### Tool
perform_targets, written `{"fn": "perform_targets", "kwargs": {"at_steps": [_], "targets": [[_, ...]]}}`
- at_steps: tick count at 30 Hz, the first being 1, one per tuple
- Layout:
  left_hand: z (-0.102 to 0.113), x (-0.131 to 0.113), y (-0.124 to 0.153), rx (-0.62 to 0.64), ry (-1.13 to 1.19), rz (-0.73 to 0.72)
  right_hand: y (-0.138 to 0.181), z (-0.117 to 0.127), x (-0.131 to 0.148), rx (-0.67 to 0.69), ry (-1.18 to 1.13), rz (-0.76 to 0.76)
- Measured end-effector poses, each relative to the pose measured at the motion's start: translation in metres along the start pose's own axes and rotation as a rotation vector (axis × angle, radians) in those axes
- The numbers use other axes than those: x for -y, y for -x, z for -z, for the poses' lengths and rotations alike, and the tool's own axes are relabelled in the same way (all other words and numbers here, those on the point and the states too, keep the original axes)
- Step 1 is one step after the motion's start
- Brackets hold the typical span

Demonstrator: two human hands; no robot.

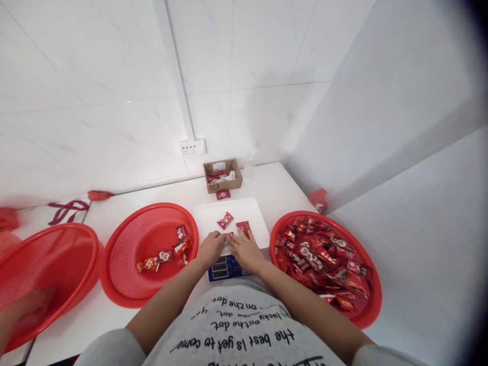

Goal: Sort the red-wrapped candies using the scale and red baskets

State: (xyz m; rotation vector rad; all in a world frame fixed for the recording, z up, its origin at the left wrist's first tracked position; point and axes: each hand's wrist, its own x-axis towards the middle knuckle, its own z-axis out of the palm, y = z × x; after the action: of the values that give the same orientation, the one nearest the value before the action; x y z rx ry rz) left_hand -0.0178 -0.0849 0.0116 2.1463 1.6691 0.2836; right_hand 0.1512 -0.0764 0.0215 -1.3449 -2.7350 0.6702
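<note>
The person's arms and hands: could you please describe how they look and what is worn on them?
The left hand and right hand are bare, with no gloves; no ring or watch shows. The forearms are uncovered. Short light-grey sleeves end above the elbows, part of a grey T-shirt printed with black handwritten-style lettering.

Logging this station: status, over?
Left hand, right hand at front edge of white scale tray, red candy packet between them. Two more packets on tray. Nothing blocks.

Head camera looks forward and down, close over the white table point(274, 188).
</note>
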Motion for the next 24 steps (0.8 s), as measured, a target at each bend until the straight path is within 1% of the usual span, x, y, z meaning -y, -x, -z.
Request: {"fn": "perform_targets", "kwargs": {"at_steps": [2,4,7,9,11,13,15,18,20,24], "targets": [[0.000,-0.003,0.001,-0.010,-0.004,-0.011,0.006,0.002,-0.004,-0.034,-0.028,-0.028],[0.000,-0.005,0.000,-0.036,-0.010,-0.013,0.016,0.002,-0.013,-0.118,-0.055,-0.087],[0.000,-0.009,-0.006,-0.102,-0.021,-0.023,0.034,-0.001,-0.035,-0.281,-0.085,-0.231],[-0.003,-0.012,-0.014,-0.130,-0.035,-0.029,0.049,-0.007,-0.052,-0.365,-0.120,-0.330],[-0.008,-0.016,-0.023,-0.122,-0.055,-0.022,0.063,-0.015,-0.068,-0.437,-0.179,-0.425],[-0.015,-0.020,-0.033,-0.088,-0.074,-0.019,0.076,-0.024,-0.081,-0.468,-0.250,-0.493],[-0.021,-0.022,-0.040,-0.047,-0.093,-0.048,0.086,-0.033,-0.090,-0.427,-0.313,-0.535],[-0.027,-0.021,-0.045,0.000,-0.124,-0.105,0.093,-0.044,-0.099,-0.272,-0.373,-0.630],[-0.028,-0.018,-0.045,0.011,-0.143,-0.130,0.093,-0.050,-0.104,-0.203,-0.389,-0.676],[-0.024,-0.010,-0.039,0.013,-0.164,-0.176,0.089,-0.057,-0.111,-0.176,-0.388,-0.686]]}}
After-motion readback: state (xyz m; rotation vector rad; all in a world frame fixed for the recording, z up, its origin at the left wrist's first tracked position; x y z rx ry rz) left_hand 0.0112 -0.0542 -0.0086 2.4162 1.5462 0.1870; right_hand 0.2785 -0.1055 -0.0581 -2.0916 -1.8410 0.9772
